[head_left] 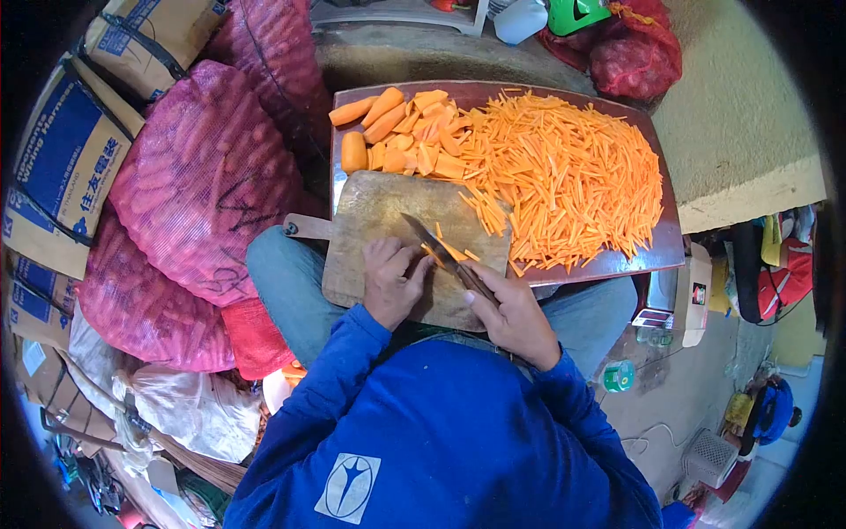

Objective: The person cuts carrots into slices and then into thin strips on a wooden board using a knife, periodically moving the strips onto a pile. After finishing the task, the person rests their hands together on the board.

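A worn wooden cutting board [370,207] lies across my lap, overlapping the near edge of a reddish-brown tabletop [648,257]. My right hand [515,319] is closed round the handle of a knife [432,236], whose blade slants over the board. Close to the blade, the curled fingers of my left hand [393,278] hold down a small carrot piece [434,253], mostly hidden by the fingertips. A few cut strips lie beside the knife. Beyond the board are peeled carrots and chunks [423,132], and a large heap of carrot sticks [582,181] spreads to the right.
Big pink mesh sacks [207,176] and strapped cardboard boxes [66,176] crowd the left side. A red mesh bag [630,66] sits at the back right by a concrete ledge [740,123]. A small green container [619,376] stands on the floor at right.
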`<state>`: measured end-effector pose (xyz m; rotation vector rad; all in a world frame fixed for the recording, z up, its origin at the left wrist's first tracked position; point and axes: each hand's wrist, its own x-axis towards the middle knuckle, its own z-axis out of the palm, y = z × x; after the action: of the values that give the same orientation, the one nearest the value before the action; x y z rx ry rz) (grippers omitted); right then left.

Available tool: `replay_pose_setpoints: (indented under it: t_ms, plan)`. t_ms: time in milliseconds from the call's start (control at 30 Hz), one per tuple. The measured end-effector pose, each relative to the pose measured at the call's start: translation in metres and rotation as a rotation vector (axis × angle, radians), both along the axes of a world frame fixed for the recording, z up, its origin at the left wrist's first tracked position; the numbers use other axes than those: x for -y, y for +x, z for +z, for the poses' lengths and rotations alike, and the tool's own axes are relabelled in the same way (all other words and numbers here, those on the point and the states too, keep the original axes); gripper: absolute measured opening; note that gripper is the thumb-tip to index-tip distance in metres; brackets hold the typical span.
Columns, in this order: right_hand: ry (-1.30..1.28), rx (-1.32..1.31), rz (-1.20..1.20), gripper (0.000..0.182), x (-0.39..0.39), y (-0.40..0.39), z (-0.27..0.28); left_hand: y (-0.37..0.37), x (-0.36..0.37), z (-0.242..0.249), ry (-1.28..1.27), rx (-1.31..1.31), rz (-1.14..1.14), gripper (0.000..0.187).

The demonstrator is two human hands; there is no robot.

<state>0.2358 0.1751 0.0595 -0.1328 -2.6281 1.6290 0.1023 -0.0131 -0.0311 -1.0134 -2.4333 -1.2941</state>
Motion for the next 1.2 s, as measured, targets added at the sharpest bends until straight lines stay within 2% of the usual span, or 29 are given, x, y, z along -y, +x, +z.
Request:
replay_pose_setpoints:
  t_ms: [100,200,267,400,467,500,567,700,833,1000,1067,1100,1133,1200]
  plan:
    - [-0.052,-0.02,-0.059,0.043,-0.003,0.002,0.005,-0.001,-0.002,-0.005,-0.034,-0.069,0.01,0.014]
    - [0.005,-0.03,-0.064,0.043,-0.008,0.004,0.009,-0.002,-0.003,-0.003,0.019,-0.066,0.006,0.012]
    - [0.032,-0.012,0.017,0.041,-0.009,0.007,0.006,-0.001,0.002,0.003,0.112,0.055,0.105,0.01]
    - [0.005,0.072,0.098,0.042,-0.011,0.011,-0.007,-0.005,0.016,0.016,0.146,0.095,0.226,0.008]
    - [0.14,0.055,0.123,0.04,-0.024,0.005,0.003,-0.007,0.02,0.021,0.131,0.133,0.244,0.008]
    - [0.136,0.053,0.118,0.04,-0.032,0.001,-0.002,-0.007,0.02,0.02,0.127,0.13,0.24,0.008]
    - [0.283,-0.041,0.067,0.039,-0.05,-0.007,-0.013,-0.006,0.02,0.015,0.032,0.052,0.179,0.01]
    - [0.411,-0.052,-0.034,0.032,-0.078,-0.034,-0.004,-0.007,0.015,0.003,-0.08,-0.081,0.1,0.017]
    - [0.396,-0.16,-0.082,0.032,-0.101,-0.046,0.005,-0.008,0.014,0.0,-0.14,-0.156,0.082,0.019]
    - [0.383,-0.164,-0.221,0.032,-0.118,-0.044,0.028,-0.006,0.013,0.002,-0.163,-0.136,0.09,0.021]
    - [0.298,-0.174,-0.293,0.033,-0.124,-0.045,0.035,-0.006,0.012,0.005,-0.161,-0.137,0.089,0.019]
    - [0.321,-0.211,-0.304,0.04,-0.125,-0.044,0.032,-0.007,0.012,0.006,-0.16,-0.138,0.092,0.018]
    - [0.323,-0.214,-0.305,0.04,-0.123,-0.043,0.029,-0.007,0.012,0.006,-0.158,-0.14,0.091,0.018]
    - [0.441,-0.347,-0.229,0.042,-0.107,-0.036,0.024,-0.008,0.013,0.005,-0.066,0.061,0.099,0.019]
